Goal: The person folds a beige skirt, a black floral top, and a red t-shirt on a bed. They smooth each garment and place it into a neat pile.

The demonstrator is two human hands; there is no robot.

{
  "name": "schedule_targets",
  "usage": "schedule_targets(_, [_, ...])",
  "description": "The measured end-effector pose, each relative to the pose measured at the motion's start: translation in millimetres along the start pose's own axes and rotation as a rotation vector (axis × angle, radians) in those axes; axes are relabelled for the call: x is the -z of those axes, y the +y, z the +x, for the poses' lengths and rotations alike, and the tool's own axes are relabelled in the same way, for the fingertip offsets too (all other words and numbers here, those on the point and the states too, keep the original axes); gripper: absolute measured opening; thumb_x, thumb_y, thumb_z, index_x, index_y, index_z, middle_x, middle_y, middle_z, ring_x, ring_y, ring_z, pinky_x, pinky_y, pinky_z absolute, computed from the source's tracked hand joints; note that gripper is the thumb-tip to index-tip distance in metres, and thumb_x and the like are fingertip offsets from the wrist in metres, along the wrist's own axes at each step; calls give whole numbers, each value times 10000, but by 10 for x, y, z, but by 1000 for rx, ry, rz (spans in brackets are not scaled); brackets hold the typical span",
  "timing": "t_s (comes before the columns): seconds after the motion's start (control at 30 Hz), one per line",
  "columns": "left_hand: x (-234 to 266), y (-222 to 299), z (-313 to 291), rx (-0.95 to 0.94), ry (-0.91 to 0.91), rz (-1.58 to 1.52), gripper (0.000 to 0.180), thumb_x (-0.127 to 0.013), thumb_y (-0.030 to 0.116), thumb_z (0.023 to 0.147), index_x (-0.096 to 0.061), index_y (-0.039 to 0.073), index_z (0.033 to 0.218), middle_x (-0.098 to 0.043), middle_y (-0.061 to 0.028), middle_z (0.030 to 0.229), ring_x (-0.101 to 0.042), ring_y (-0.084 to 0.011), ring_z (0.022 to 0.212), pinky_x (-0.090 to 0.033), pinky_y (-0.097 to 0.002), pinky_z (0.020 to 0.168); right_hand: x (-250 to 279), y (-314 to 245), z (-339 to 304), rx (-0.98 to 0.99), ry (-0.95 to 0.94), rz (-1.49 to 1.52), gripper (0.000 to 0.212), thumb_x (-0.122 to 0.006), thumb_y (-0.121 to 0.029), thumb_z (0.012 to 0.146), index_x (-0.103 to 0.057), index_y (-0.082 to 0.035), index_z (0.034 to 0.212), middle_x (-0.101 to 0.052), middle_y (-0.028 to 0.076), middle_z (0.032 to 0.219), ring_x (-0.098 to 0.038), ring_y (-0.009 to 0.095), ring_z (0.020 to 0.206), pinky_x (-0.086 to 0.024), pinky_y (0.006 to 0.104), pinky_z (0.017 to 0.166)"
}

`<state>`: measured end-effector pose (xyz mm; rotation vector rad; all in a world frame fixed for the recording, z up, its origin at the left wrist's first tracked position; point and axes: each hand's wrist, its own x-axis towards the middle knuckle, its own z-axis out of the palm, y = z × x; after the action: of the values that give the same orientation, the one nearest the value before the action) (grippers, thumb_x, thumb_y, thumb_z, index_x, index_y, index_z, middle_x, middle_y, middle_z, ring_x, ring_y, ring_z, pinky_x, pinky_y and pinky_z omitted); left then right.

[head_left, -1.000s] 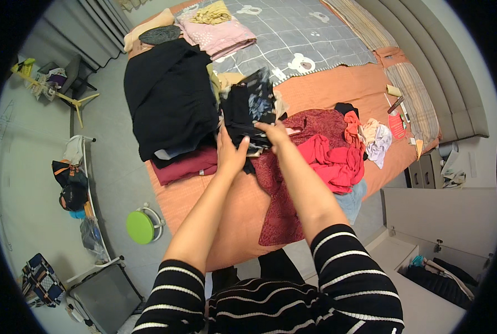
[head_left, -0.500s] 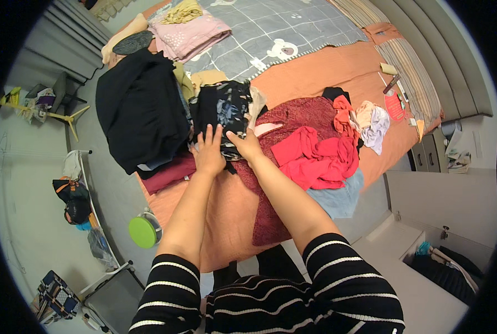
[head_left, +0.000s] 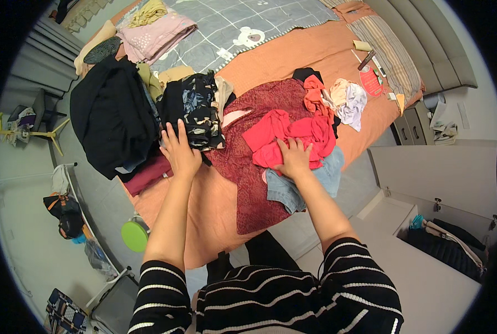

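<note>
A black garment with a blue-and-cream floral print (head_left: 190, 97) lies folded on the bed. My left hand (head_left: 180, 153) rests on its near edge, fingers stretched and apart. Farther right, my right hand (head_left: 294, 158) lies on a crumpled bright red garment (head_left: 276, 131), its fingers spread over the cloth. Under that red piece are blue denim (head_left: 286, 192) and a dark red lace garment (head_left: 254, 209) spread toward the bed's near edge. Left of my left hand stands a tall pile of black clothing (head_left: 112, 114), with a folded maroon garment (head_left: 148, 178) at its base.
The bed has an orange sheet (head_left: 204, 222) and a grey checked blanket (head_left: 259, 22). A folded pink blanket (head_left: 153, 36) lies far left. Pale crumpled clothes (head_left: 351, 103) sit at right. A green round stool (head_left: 134, 236) stands by the bed; an open cabinet (head_left: 437, 245) is at lower right.
My right hand has left the floral garment and moved right onto the red garment. My left hand stays on the floral one. The whole view has shifted, so the bed appears farther left.
</note>
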<state>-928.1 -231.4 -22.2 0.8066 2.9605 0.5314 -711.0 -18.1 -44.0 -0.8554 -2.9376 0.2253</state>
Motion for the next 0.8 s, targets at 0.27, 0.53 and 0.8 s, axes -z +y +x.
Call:
schedule_targets(0.27, [-616, 243, -1314, 284, -390, -1148, 737, -607, 392, 859, -285, -20, 1378, -310, -194, 1425, -370, -324, 1275, -310, -391, 1047, 475, -345, -502, 79, 137, 499, 334, -683, -307, 789, -636, -4, 922, -655, 173, 885, -633, 341, 811, -508, 401, 702])
schedule_targets(0.53, [657, 174, -1590, 724, -884, -2189, 453, -572, 265, 877, -483, 2, 1235, -571, -160, 1194, -547, -296, 1110, -421, -455, 980, 1134, -1734, -1717, 369, -101, 882, 303, -681, -262, 786, -619, -42, 984, -630, 138, 881, -625, 298, 801, -499, 367, 676])
schedule_targets(0.8, [2045, -848, -2304, 205, -793, -2156, 538, -617, 58, 818, -401, 4, 1307, -521, -141, 1265, -524, -281, 1150, -413, -435, 997, 1209, -2344, -2436, 80, -216, 1296, 415, -677, -199, 828, -538, -48, 1188, -571, 14, 935, -530, 90, 777, -445, 237, 679])
